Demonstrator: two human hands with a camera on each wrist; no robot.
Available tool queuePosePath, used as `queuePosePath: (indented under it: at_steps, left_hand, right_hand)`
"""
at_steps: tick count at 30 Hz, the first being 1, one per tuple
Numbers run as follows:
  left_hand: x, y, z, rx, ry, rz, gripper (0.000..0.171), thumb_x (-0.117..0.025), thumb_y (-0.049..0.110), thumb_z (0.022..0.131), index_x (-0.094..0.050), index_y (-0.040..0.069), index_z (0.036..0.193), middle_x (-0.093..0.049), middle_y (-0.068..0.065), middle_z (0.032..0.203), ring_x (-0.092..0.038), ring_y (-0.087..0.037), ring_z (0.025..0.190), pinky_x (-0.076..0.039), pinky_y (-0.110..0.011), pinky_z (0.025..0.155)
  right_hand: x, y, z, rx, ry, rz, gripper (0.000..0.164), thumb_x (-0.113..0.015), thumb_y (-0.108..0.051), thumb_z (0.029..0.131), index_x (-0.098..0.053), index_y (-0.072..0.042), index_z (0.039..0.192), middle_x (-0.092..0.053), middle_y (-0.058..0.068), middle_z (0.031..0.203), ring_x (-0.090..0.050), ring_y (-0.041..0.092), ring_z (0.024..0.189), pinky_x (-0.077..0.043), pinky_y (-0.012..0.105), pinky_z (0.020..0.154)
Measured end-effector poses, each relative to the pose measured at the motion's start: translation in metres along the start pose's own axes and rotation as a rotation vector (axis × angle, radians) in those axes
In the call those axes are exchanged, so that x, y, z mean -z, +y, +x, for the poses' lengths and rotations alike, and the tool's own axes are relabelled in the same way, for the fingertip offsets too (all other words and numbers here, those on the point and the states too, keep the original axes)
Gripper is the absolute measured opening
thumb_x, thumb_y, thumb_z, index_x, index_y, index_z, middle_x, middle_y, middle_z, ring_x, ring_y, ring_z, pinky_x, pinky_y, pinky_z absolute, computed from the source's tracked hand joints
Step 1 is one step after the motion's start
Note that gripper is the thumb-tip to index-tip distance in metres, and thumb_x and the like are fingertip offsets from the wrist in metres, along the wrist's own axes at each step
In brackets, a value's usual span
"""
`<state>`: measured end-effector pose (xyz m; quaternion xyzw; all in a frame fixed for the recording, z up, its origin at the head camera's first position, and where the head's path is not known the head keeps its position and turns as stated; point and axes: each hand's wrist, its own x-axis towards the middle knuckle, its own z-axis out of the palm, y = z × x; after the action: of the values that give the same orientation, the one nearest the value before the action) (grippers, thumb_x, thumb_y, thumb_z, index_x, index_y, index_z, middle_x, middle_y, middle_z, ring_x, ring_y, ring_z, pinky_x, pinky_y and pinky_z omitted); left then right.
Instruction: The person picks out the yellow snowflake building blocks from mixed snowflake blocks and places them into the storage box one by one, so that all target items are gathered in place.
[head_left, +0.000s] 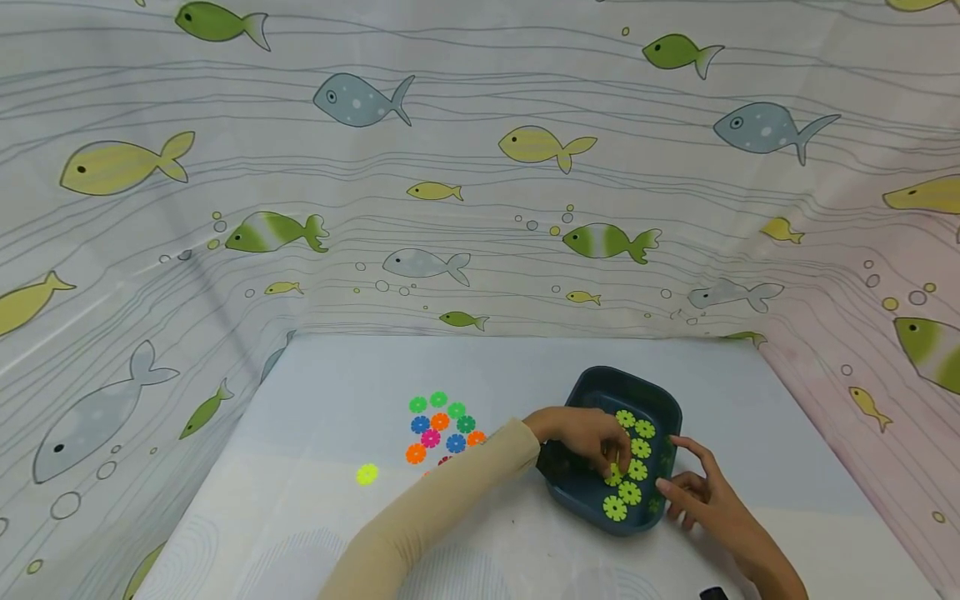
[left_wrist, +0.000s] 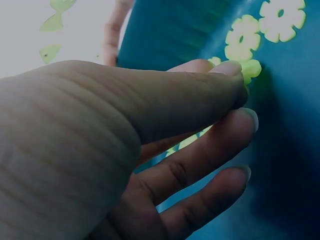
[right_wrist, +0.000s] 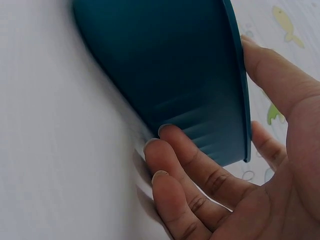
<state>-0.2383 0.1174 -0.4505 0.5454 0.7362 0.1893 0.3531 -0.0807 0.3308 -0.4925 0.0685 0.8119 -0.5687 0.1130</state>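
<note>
A dark blue plastic tray (head_left: 600, 521) stands on the table, with several yellow-green notched snowflake discs (head_left: 615, 507) lying along its right half. My left hand (head_left: 588, 432) reaches into it over the left rim. Between thumb and index finger it pinches a yellow-green snowflake disc (left_wrist: 251, 69), partly hidden by the fingertips, while the other fingers are spread loosely. My right hand (head_left: 705, 500) holds the tray's right side. In the right wrist view its thumb is at the rim and its curled fingers (right_wrist: 172, 197) are against the outer wall.
Left of the tray lies a loose group of snowflake discs in green, blue, orange and pink (head_left: 431, 438), partly hidden by the left sleeve (head_left: 442, 492). One yellow disc (head_left: 367, 474) lies apart, farther left. Fish-printed sheeting (head_left: 480, 167) encloses the back and sides of the white table (head_left: 315, 417).
</note>
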Motion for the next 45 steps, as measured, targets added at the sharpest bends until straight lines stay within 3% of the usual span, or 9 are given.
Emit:
queuePosePath:
  at_steps: [19, 29, 37, 45]
  left_hand:
    - [-0.001, 0.0, 0.003, 0.062, 0.006, 0.13, 0.022, -0.082, 0.014, 0.089, -0.074, 0.018, 0.109, -0.068, 0.01, 0.099, -0.063, -0.001, 0.085, -0.051, -0.015, 0.072]
    - [-0.004, 0.0, 0.004, 0.07, 0.022, 0.147, 0.024, -0.084, 0.017, 0.089, -0.074, 0.019, 0.11, -0.067, 0.011, 0.092, -0.063, -0.001, 0.08, -0.05, -0.015, 0.07]
    - [0.001, 0.001, -0.002, 0.039, 0.07, 0.151, 0.022, -0.078, 0.013, 0.093, -0.073, 0.017, 0.114, -0.067, 0.01, 0.095, -0.062, 0.0, 0.082, -0.05, -0.013, 0.072]
    - [0.011, 0.002, -0.017, -0.068, 0.164, 0.122, 0.021, -0.071, 0.011, 0.098, -0.072, 0.01, 0.119, -0.071, 0.004, 0.106, -0.062, 0.003, 0.086, -0.05, -0.012, 0.075]
  right_hand:
    - [0.0, 0.003, 0.001, -0.003, -0.001, 0.006, 0.082, -0.068, -0.027, 0.102, -0.01, -0.029, 0.161, -0.066, 0.015, 0.098, -0.066, 0.031, 0.08, -0.055, 0.038, 0.064]
    - [0.0, 0.003, 0.001, -0.015, 0.002, 0.01, 0.082, -0.067, -0.028, 0.102, -0.01, -0.031, 0.16, -0.065, 0.015, 0.099, -0.065, 0.031, 0.081, -0.055, 0.039, 0.064]
    - [0.0, 0.003, 0.001, -0.01, 0.002, 0.007, 0.082, -0.067, -0.028, 0.102, -0.01, -0.031, 0.161, -0.066, 0.015, 0.099, -0.065, 0.031, 0.08, -0.055, 0.039, 0.064]
    - [0.0, -0.002, -0.002, -0.02, 0.004, -0.005, 0.082, -0.068, -0.028, 0.102, -0.01, -0.03, 0.161, -0.066, 0.015, 0.099, -0.065, 0.031, 0.08, -0.055, 0.039, 0.065]
